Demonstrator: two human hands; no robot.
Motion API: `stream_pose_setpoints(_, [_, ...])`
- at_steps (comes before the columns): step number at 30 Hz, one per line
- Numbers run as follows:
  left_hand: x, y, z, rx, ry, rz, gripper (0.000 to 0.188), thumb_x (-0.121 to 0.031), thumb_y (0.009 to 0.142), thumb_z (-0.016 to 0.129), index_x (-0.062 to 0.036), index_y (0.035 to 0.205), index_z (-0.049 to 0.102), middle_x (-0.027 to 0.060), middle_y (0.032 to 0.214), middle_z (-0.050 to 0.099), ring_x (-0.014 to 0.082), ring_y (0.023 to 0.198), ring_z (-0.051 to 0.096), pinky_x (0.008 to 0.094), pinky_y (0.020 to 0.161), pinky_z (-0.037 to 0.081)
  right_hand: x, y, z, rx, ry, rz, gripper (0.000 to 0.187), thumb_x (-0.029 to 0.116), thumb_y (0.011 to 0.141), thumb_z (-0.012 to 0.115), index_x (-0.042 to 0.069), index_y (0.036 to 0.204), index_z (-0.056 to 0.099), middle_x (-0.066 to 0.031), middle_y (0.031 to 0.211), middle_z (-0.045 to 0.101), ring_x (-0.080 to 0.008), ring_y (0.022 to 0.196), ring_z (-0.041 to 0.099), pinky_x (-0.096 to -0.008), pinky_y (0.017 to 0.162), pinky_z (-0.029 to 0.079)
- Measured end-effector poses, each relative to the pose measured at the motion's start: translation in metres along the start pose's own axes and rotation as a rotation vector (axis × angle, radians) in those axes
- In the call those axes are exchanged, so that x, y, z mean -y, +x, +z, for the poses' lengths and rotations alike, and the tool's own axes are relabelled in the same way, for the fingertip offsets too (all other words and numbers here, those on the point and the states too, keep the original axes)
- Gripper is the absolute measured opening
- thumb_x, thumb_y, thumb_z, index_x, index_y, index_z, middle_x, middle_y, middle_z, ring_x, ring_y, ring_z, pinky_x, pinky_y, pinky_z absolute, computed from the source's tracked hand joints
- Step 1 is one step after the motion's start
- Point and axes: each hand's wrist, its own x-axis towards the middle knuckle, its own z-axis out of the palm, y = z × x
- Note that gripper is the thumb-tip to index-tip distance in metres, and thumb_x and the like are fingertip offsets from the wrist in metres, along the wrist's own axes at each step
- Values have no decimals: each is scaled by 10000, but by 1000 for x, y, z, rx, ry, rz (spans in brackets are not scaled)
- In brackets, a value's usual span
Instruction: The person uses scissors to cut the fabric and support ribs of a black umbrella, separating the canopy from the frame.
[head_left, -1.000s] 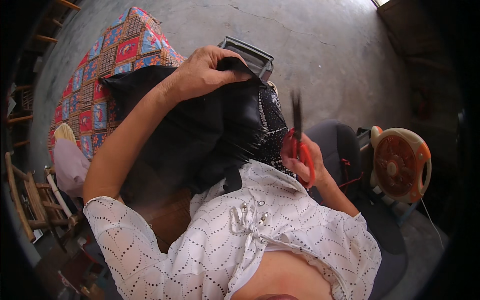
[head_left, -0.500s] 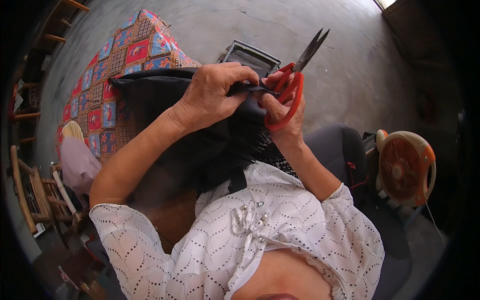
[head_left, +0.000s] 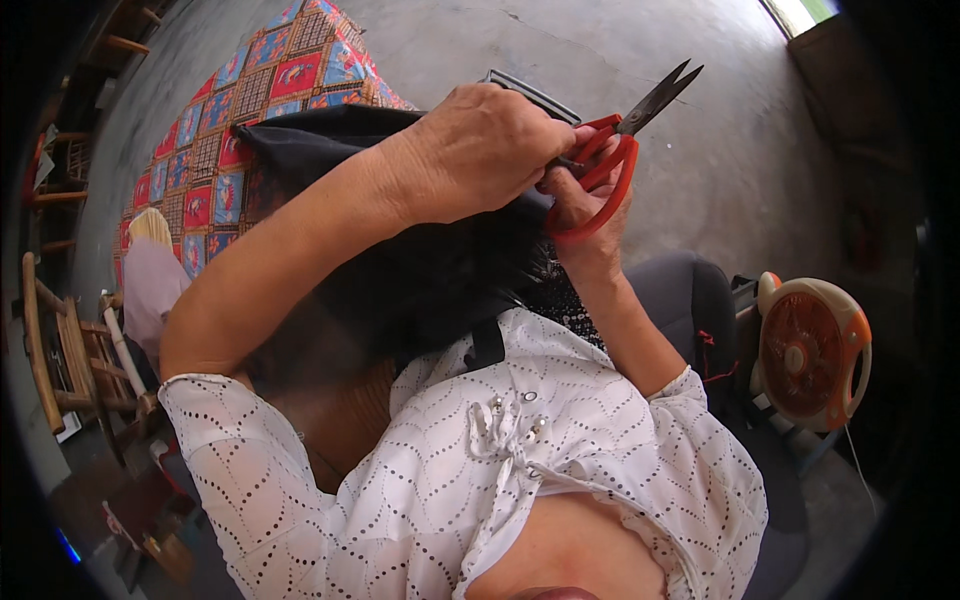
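Hands (head_left: 485, 145) and black cloth (head_left: 430, 275) mostly hide a grey container (head_left: 535, 93).

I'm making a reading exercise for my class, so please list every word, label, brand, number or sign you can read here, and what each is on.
None can be read.
Scissors: no readable marking.
Black cloth: no lettering shows.
Patterned cloth: motifs and checks, no readable words.
Fan: any mark is too small to read.
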Motion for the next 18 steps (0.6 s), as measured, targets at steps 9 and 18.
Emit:
stream_pose_setpoints(9, [5, 4, 3, -11, 125, 86, 65, -85, 801, 615, -41, 793, 568, 144, 652, 585, 308, 624, 618, 353, 562, 498, -4, 1, -1, -41, -46, 80, 343, -38, 776, 667, 4, 1054, 469, -89, 971, 569, -171, 819, 626, -292, 726, 550])
stream_pose_setpoints(18, [0, 2, 7, -284, 119, 18, 70, -63, 789, 610, -55, 753, 551, 117, 637, 572, 283, 571, 598, 339, 495, 451, 1, 10, 9, 6, -52, 30, 338, -26, 776, 684, 16, 1028, 463, -77, 889, 575, -143, 755, 626, -264, 663, 553])
